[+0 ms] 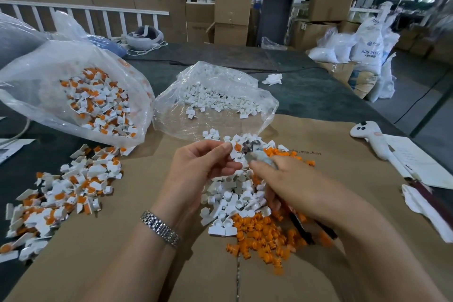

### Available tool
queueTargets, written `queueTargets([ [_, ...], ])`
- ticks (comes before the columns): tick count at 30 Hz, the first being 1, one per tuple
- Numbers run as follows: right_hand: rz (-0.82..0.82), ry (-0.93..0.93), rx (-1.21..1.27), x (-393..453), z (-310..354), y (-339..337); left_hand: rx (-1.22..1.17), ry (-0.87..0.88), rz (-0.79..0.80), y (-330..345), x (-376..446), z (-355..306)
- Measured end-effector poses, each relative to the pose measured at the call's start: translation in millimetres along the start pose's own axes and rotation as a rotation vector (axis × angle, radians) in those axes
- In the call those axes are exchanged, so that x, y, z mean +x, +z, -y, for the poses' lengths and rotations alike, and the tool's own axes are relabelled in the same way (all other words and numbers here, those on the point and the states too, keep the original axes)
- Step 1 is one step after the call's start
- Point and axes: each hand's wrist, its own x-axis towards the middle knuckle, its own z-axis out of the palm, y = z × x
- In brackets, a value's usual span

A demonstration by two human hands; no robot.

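Warehouse tabletop (306, 86), cardboard sheet (122, 240) spread over it. Fingers (226, 147) of the left hand (203, 167) pinch a white clip (233, 154) just above the white clip pile (232, 195). The right hand (294, 184) wraps its fingers round a blurred dark-handled tool (302, 227), tip at that clip. Loose orange plugs (259, 230) touch the pile's near side; a clear plastic bag (215, 115) sits beyond it.
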Motion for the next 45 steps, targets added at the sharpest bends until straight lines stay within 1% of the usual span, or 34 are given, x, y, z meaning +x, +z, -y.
queueTargets([
  [3, -0.135, -0.028, 0.019, 1.6, -5.5, -9.7, 0.038, 0.007, 0.005, -2.2, 0.0, -1.1],
  [6, -0.262, -0.102, 0.065, 5.3, -5.1, -11.3, 0.118, 0.034, 0.016, 0.6, -2.4, -0.2],
  [9, -0.261, -0.151, 0.083, 8.6, 3.0, -4.9, 0.197, 0.073, 0.017, 5.2, -4.9, 3.0],
  [12, -0.245, -0.153, -0.014, 15.5, 8.5, 5.0, 0.230, 0.109, 0.019, 7.5, -5.7, 5.4],
  [17, -0.328, -0.164, -0.157, 23.1, 6.4, 10.5, 0.310, 0.177, -0.002, 12.0, -7.3, 9.5],
  [21, -0.326, -0.139, -0.160, 24.0, 8.3, 11.5, 0.398, 0.219, -0.026, 14.9, -8.7, 10.2],
  [25, -0.271, -0.119, -0.052, 24.7, 6.1, 5.4, 0.393, 0.180, -0.043, 9.9, -6.5, 8.1],
  [27, -0.281, -0.057, -0.055, 28.0, -0.1, -2.3, 0.372, 0.121, -0.068, 3.9, -4.9, 4.9],
  [28, -0.291, -0.007, -0.078, 31.8, -5.7, -6.7, 0.401, 0.098, -0.095, 0.3, -3.3, 2.8],
  [31, -0.353, 0.105, -0.258, 48.2, -27.6, -17.5, 0.652, 0.105, -0.241, -15.7, 2.0, -3.7],
  [33, -0.368, 0.139, -0.401, 58.7, -42.3, -17.9, 0.910, 0.146, -0.389, -31.8, 4.5, -9.4],
  [35, -0.384, 0.141, -0.455, 64.6, -53.9, -12.7, 1.171, 0.158, -0.525, -50.3, 5.1, -16.6],
  [37, -0.437, 0.120, -0.506, 65.8, -61.4, -5.4, 1.335, 0.136, -0.627, -66.4, 4.2, -22.0],
  [40, -0.470, 0.108, -0.628, 66.3, -67.2, 2.0, 1.542, 0.166, -0.703, -76.9, 0.9, -23.1],
  [41, -0.454, 0.117, -0.636, 66.7, -68.3, 2.6, 1.563, 0.207, -0.694, -75.9, 0.1, -22.1],
  [42, -0.437, 0.125, -0.627, 67.2, -68.9, 2.9, 1.543, 0.229, -0.648, -73.1, 0.4, -21.3],
  [43, -0.424, 0.131, -0.615, 67.3, -69.0, 3.0, 1.503, 0.218, -0.568, -69.4, 1.3, -20.8],
  [45, -0.426, 0.130, -0.571, 66.6, -68.9, 3.0, 1.468, 0.106, -0.349, -60.0, 4.0, -19.6],
])
